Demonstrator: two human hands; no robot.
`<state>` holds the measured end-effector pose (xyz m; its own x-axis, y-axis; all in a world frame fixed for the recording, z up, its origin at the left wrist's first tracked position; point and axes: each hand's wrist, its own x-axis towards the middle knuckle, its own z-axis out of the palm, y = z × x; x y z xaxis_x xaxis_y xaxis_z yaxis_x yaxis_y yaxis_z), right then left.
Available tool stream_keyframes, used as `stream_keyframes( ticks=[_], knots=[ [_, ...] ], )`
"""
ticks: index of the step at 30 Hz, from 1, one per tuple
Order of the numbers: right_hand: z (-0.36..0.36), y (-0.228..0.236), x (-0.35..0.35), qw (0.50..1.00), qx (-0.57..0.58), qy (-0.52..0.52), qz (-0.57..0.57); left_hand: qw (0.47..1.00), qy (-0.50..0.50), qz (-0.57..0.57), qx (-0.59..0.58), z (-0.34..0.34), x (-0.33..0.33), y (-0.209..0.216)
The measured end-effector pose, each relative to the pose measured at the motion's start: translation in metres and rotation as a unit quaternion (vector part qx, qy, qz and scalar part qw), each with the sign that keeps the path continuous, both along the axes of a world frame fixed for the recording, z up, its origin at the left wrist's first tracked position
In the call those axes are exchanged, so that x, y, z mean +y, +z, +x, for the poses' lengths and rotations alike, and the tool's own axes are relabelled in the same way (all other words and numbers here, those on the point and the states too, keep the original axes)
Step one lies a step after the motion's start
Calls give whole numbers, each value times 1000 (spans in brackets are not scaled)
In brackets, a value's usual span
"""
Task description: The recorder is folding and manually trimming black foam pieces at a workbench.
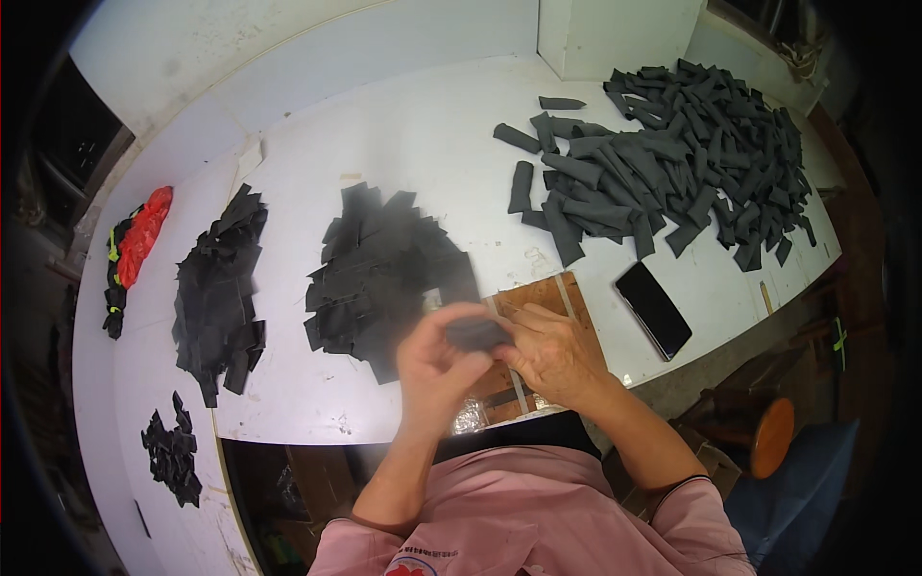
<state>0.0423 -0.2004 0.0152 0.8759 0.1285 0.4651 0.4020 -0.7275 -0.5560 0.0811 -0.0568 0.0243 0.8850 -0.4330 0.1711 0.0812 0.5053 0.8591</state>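
one piece (476,334) between left grip (430,363) and right grip (559,357)

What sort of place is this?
Likely a workshop: a white table bears a heap of dark tubular pieces and flat dark piles; the left hand and right hand hold a dark piece.

Tabletop (451,144) brt, held grey pc (476,334) blurred, pic edges dark & bent

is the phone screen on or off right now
Off, as far as it shows: the phone lies face up on the white table and shows plain black, nothing lit.
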Motion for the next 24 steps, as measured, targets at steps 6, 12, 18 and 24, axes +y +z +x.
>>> stream_keyframes(
  ticks=[6,12,18,24],
  knots=[
    [-4,-31,0,990,-59,17,127,956,-112,231,-142,14,-8,30],
    [0,-24,-6,999,-9,38,23,927,-41,316,-200,9,-6,29],
    [1,25,-3,998,45,46,4,993,4,-114,-30,4,3,20],
    [2,-2,1,999,41,29,12,996,-12,-86,30,8,7,9]
  ],
)
